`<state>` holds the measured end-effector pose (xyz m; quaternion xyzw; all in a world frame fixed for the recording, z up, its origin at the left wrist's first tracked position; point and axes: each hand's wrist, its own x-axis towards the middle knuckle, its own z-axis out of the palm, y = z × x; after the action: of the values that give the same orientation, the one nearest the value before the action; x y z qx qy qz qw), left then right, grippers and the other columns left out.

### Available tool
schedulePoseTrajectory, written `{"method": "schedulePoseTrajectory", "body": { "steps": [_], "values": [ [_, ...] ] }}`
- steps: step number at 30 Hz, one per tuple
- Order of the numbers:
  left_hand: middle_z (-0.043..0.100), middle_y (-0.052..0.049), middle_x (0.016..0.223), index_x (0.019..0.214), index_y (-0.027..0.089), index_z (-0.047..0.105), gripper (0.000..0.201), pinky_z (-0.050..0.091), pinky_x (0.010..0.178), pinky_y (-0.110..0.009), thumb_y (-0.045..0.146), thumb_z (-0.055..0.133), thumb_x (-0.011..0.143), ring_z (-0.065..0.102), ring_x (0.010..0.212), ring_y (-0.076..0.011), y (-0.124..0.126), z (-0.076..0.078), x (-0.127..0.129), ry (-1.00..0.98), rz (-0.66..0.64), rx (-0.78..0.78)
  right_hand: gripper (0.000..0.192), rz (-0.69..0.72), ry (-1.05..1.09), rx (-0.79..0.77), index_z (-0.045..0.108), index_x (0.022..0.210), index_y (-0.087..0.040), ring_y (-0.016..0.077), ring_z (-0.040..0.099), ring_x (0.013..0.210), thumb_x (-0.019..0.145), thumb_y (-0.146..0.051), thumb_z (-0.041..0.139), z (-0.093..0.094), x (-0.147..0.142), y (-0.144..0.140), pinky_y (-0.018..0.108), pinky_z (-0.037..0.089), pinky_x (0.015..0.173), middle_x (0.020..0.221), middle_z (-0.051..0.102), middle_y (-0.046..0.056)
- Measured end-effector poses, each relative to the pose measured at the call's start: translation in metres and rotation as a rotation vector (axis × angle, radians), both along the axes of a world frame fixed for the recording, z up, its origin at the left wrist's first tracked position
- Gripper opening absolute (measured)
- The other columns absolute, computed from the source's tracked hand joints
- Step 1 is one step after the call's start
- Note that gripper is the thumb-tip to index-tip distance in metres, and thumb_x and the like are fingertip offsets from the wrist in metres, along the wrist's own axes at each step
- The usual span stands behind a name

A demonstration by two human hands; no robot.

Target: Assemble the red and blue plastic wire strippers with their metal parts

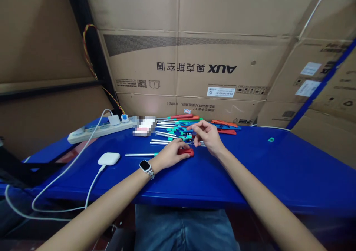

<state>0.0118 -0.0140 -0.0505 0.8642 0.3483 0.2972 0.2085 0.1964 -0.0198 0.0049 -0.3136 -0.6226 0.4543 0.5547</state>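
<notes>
Blue jeans (182,228) on the person's lap sit closest to the camera, under the front edge of the blue desk (250,177). Both bare forearms reach up from the lower corners and meet near the middle of the desk. The left hand (169,155), with a smartwatch (146,168) on the wrist, lies palm down, its fingers (182,146) curled loosely over a red handle (187,152) that rests on the desk; how firmly they grip it cannot be told. The right hand (207,135) hovers just behind it, palm turned inward, fingers bent and close together, their tips at a pile of screwdrivers (175,130) with teal, red and blue handles; whether they pinch anything cannot be told. One screwdriver with a teal grip (140,155) lies apart, left of the left hand. Farther left, a white charger (109,158) with its cable and a white power strip (97,131) lie on the desk. A small teal piece (270,139) sits alone to the right. Large cardboard boxes (194,73) wall in the back and sides
</notes>
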Motion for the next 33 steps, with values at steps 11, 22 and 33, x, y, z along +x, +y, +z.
{"method": "schedulePoseTrajectory", "body": {
  "steps": [11,22,33],
  "values": [
    [0.062,-0.007,0.1,0.102,0.019,0.069,0.027,0.048,0.084,-0.032,0.041,0.065,0.088,0.06,0.092,-0.0208,0.0,0.003,0.0,0.005,-0.023,0.011,0.042,-0.048,0.014,0.041,0.047,0.087,-0.022,0.0077,0.051,0.029,0.078,-0.057,0.068,-0.005,-0.009,0.001,0.019,0.033,0.028,0.069,0.066,-0.005],
    [0.061,-0.007,0.099,0.103,0.018,0.07,0.027,0.048,0.083,-0.032,0.041,0.064,0.089,0.06,0.09,-0.0203,-0.002,0.004,0.001,-0.005,-0.027,0.012,0.036,-0.015,-0.068,0.09,0.064,0.087,-0.017,0.008,0.053,0.039,0.079,-0.052,0.069,-0.004,0.006,0.004,0.021,0.041,0.039,0.064,0.063,-0.002],
    [0.061,-0.007,0.103,0.105,0.019,0.07,0.03,0.049,0.086,-0.033,0.043,0.065,0.087,0.06,0.092,-0.0208,-0.001,0.001,0.0,-0.001,-0.001,-0.023,0.039,-0.105,-0.025,0.069,0.05,0.074,-0.021,0.0083,0.047,0.033,0.07,-0.048,0.079,-0.004,0.002,0.006,0.02,0.035,0.035,0.046,0.051,-0.009]
  ]
}}
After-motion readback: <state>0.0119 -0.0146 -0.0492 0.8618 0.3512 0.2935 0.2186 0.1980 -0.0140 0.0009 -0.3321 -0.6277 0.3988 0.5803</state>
